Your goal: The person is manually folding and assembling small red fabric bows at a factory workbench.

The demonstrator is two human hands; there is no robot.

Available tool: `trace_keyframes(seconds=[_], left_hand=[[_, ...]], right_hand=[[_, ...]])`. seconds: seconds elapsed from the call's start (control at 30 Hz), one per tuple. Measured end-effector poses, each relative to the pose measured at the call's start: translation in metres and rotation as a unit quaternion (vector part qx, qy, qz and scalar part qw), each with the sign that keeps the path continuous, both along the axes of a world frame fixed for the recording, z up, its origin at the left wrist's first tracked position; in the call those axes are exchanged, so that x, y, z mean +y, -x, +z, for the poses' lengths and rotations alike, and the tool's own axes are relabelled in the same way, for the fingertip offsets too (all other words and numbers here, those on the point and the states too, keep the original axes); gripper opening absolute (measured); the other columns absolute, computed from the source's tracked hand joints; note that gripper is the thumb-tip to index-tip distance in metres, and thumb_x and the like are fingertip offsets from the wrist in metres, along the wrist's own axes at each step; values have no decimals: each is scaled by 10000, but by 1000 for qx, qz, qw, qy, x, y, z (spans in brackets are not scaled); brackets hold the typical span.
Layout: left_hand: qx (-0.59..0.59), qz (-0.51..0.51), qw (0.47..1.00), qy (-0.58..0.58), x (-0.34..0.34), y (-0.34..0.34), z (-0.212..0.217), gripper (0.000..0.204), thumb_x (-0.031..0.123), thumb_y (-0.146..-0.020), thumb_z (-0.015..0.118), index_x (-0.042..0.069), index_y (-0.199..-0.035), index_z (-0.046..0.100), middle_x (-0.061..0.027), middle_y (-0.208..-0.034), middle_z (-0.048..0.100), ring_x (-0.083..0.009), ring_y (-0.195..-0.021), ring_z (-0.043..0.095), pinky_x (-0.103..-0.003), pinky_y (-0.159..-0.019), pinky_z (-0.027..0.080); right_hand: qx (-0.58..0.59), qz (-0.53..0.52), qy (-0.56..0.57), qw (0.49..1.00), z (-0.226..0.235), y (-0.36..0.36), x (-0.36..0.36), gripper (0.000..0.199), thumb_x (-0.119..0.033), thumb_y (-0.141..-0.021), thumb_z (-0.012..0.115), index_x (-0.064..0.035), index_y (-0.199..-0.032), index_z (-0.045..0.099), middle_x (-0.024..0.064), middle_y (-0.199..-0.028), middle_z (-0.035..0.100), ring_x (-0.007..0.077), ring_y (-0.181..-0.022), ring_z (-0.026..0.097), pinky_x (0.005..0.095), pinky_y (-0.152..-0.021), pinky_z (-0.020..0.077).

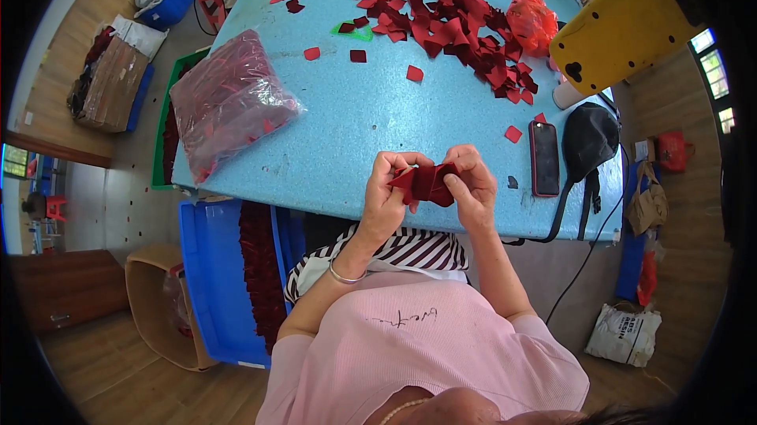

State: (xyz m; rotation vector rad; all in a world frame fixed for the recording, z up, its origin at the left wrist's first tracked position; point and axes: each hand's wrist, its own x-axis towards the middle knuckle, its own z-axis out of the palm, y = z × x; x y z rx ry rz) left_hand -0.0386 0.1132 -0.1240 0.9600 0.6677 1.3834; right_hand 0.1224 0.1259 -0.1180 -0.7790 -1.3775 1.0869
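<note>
Near the front edge of the blue table, my two hands hold dark red fabric petals [430, 184] between them. My left hand [386, 195] pinches the pointed left end, with thumb and fingers closed. On the other side my right hand [473, 187] grips the petals' right end, its thumb pressed on top. How many pieces are stacked there I cannot tell. Beyond my hands lies a spread heap of red and dark red petals [449, 27]. A single petal [415, 73] sits apart from the heap, and another [513, 134] rests right of my right hand.
A clear bag of red pieces [229, 102] lies on the table [339, 141] at left. At right are a phone [544, 158], a black pouch [590, 141], a yellow panel [623, 23] and a red plastic bag [530, 19]. A blue bin [217, 283] stands low at left. Other people sit across the table.
</note>
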Motion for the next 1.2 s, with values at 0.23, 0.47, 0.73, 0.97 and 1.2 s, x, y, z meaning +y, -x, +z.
trace_keyframes(seconds=[0.23,0.47,0.73,0.97,1.2], left_hand=[[10,-55,998,5,-3,-1,13,450,-159,-736,426,21,-1148,443,-114,-1148,561,-138,-986,594,-237,-765,534],[74,-73,995,-2,-7,1,0,494,-190,-683,438,9,-1132,493,-68,-1129,547,-150,-1090,560,-295,-965,465],[107,-31,992,-51,-5,10,-5,509,-228,-645,446,31,-1078,510,-78,-1096,540,-146,-1030,557,-268,-924,461],[119,-14,990,-75,-9,10,-6,376,-206,-738,564,38,-1020,526,-68,-1079,543,-131,-994,552,-248,-879,458],[146,12,987,-64,-8,4,-5,329,-178,-761,612,38,-995,532,-53,-1017,566,-110,-939,565,-238,-832,477]], right_hand=[[-7,-53,75,996,8,5,-8,108,68,-854,545,-19,-897,500,56,-877,543,86,-763,519,222,-680,438],[-187,-159,-21,969,7,14,-12,93,49,-878,559,-32,-903,522,-26,-690,550,33,-581,460,196,-516,383],[-151,-108,110,977,16,18,-15,129,-50,-916,544,-14,-794,564,-44,-641,521,21,-561,436,197,-492,342],[-36,-94,245,964,15,21,-23,287,-169,-956,499,-24,-719,569,-63,-606,466,28,-548,379,210,-478,300],[-207,-118,130,962,6,13,-15,195,-102,-932,543,-8,-762,553,-16,-661,509,45,-604,426,226,-531,355]])
